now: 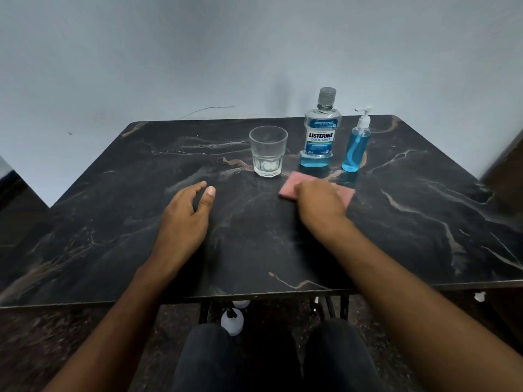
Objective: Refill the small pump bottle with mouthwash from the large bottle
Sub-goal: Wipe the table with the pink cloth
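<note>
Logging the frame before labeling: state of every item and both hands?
large bottle: upright, grey cap on, blue liquid only near the base.
small pump bottle: upright, pump on, mostly full of blue liquid.
glass: upright, looks empty.
pink cloth: flat on table, under right hand.
left hand: open, on table, holding nothing.
right hand: resting on the cloth; grip unclear.
</note>
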